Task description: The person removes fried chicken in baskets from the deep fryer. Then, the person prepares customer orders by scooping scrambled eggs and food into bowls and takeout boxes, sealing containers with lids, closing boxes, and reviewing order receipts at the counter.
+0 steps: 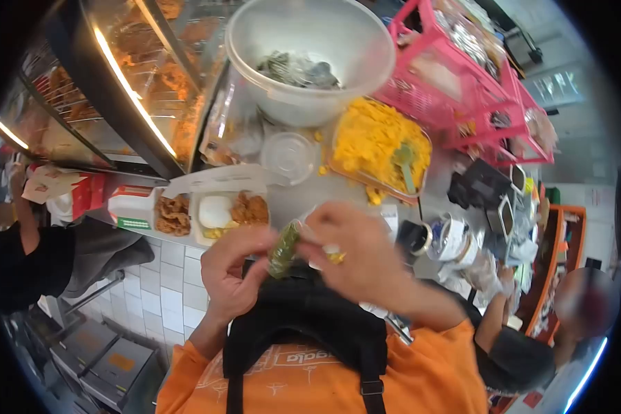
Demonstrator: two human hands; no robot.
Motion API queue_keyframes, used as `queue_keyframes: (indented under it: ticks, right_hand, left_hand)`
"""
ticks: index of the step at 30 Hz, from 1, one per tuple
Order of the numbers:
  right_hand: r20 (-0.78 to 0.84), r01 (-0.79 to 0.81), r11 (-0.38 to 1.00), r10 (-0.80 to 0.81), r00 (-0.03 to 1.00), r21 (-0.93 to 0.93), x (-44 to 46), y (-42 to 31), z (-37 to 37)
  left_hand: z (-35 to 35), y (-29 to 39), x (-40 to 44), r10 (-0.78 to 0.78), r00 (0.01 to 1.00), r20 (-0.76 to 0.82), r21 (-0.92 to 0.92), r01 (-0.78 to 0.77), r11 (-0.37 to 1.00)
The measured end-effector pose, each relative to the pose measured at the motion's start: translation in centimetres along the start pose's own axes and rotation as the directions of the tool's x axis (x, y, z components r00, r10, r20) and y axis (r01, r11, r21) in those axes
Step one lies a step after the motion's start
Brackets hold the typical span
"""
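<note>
Between the fingers of my left hand (236, 269) is a small clear plastic bag with green contents (283, 252), held upright in front of my chest. My right hand (355, 252), slightly blurred, pinches the bag's upper end. A bit of yellow food (336, 257) shows by the right fingers; I cannot tell what it rests on. Just beyond my left hand sits an open takeaway box (201, 238) with white rice (215, 210) and fried chicken (248, 208). A large translucent tub (310, 103) behind holds several similar small bags (297, 70).
A tray of yellow food (376, 134) with a green spoon (406, 165) stands beyond my right hand. Round plastic lids (288, 157) lie left of it. Pink baskets (455, 90) stand at right, a lit food cabinet (124, 83) at left. People stand on both sides.
</note>
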State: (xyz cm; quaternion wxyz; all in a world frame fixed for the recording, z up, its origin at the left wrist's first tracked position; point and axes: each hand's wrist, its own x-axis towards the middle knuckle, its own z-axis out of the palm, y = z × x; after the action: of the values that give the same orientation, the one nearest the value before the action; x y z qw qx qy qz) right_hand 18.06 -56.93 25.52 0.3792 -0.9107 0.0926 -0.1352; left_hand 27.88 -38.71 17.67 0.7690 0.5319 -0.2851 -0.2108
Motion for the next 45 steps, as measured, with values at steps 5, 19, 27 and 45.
queue_keyframes:
  ticks: [5, 19, 27, 45]
  right_hand:
    - [0.108, -0.497, 0.8, 0.491, 0.864, 0.335, -9.1, 3.2, 7.7]
    - [-0.561, -0.398, 0.917, 0.327, 0.761, -0.006, -12.1, 12.6, 10.5]
    - [-0.656, -0.328, 0.941, 0.194, 0.73, -0.087, -14.3, 12.7, 11.2]
    - [0.199, -0.655, 0.735, 0.625, 0.754, 0.174, -11.9, 27.1, 5.2]
  left_hand:
    - [0.1, -1.4, -4.5, -0.497, 0.831, 0.251, 0.134, 0.479, 0.868]
    - [-12.9, -13.8, 2.3, -0.322, 0.94, 0.111, 0.993, -0.089, 0.08]
    - [-3.5, -8.2, -3.4, 0.176, 0.891, 0.418, 0.85, -0.452, 0.271]
    - [4.3, -17.3, -7.6, -0.122, 0.96, -0.252, 0.727, 0.271, 0.631]
